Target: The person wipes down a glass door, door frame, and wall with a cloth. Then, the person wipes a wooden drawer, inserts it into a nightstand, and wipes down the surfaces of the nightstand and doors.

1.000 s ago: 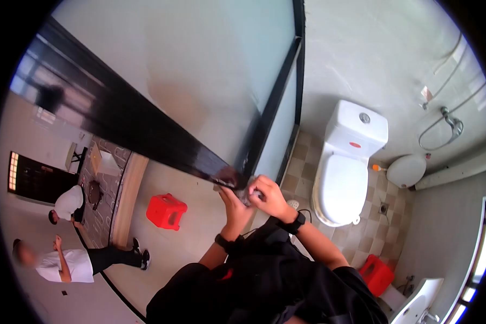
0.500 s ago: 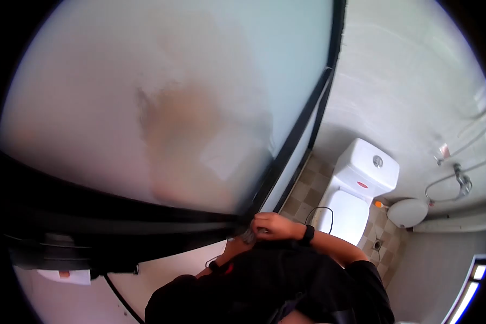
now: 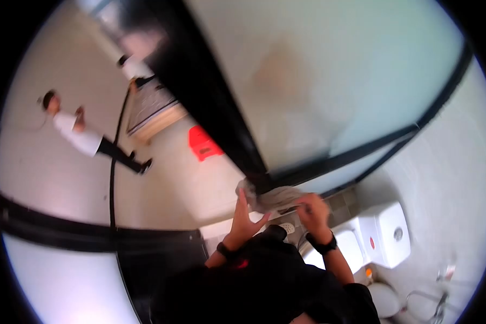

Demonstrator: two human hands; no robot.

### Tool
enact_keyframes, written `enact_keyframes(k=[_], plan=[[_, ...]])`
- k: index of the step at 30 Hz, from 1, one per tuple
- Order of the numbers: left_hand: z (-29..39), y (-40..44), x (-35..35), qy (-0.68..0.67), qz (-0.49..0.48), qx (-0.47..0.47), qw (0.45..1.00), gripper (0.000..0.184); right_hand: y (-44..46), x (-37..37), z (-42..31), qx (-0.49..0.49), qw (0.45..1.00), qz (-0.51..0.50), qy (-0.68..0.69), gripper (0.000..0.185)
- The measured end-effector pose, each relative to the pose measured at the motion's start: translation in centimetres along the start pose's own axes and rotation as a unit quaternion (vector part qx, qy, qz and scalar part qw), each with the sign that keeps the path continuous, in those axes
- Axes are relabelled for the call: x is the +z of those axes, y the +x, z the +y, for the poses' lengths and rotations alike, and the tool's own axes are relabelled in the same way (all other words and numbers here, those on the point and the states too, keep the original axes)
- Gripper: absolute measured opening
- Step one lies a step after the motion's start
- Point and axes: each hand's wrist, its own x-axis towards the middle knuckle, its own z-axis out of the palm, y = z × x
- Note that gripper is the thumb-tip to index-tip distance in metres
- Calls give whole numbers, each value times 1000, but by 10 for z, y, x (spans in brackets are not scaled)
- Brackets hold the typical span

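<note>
A grey cloth (image 3: 278,198) wraps around the lower end of a black door-frame post (image 3: 221,102) beside frosted glass (image 3: 329,70). My left hand (image 3: 244,220) touches the cloth's left end, its thumb and fingers spread apart. At the other end, my right hand (image 3: 314,213) is closed on the cloth, fingers curled. Both wrists wear black bands. Motion blurs the cloth's edges, and part of it is hidden behind the post.
A white toilet (image 3: 383,232) stands to the right, near a shower fitting (image 3: 440,310). Through the doorway are a red stool (image 3: 203,143), a bed (image 3: 154,116), a standing person in a white shirt (image 3: 78,132) and another person (image 3: 135,67).
My view has swung left, bringing the doorway, people and stool into sight. My hands, previously close together by the frame, are now apart with the cloth between them.
</note>
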Motion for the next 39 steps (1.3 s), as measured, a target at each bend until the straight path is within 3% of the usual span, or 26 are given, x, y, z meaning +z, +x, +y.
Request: enact_keyframes(k=[3,5,6,7,9,13,15,17,21,25,27,28,29,31,32,33,35,39], plan=[[10,-11,-18,30,76,49,995,100,7,-12,1,30,972,194,126,19],[48,9,-31,177,114,224,952,97,19,-27,-14,3,959,206,196,19],[59,19,-24,133,120,232,956,95,32,-34,-23,-92,971,167,144,23],[69,29,-13,88,123,240,959,93,43,-39,-33,-92,972,164,142,23],[84,43,-3,34,117,202,972,92,57,-39,-50,-214,969,107,61,24],[59,36,16,96,164,165,968,99,67,-23,-62,-179,970,116,120,27],[39,22,20,123,167,138,969,105,62,-23,-70,-151,987,14,-47,34],[24,13,13,-12,131,-24,991,100,46,-10,-57,-138,989,-44,-30,39],[-26,-24,23,84,38,-17,996,99,10,-2,-45,-158,977,-137,-34,28],[-45,-53,19,155,-5,13,988,98,-18,-13,-45,-94,986,-137,-9,22],[-46,-66,9,56,-117,-28,991,92,-22,-24,-62,-123,987,-97,-47,19],[-37,-62,1,-39,-121,-78,989,75,-21,-27,-66,-122,989,-78,-27,18],[-38,-70,2,-41,-126,-77,988,75,-19,-31,-70,-120,991,-57,-9,17],[-50,-88,17,24,-187,20,982,58,-7,-44,-74,-141,989,-39,-16,16],[-58,-99,38,86,-164,134,974,46,3,-54,-71,-159,986,-36,-15,16],[-56,-95,41,82,-165,140,973,46,12,-57,-75,-181,983,-31,-19,15],[-44,-88,43,6,-268,141,953,44,28,-62,-86,-202,978,-32,-27,16],[1,-36,46,-117,-249,56,960,49,41,-70,-95,-258,961,-81,-61,17]])
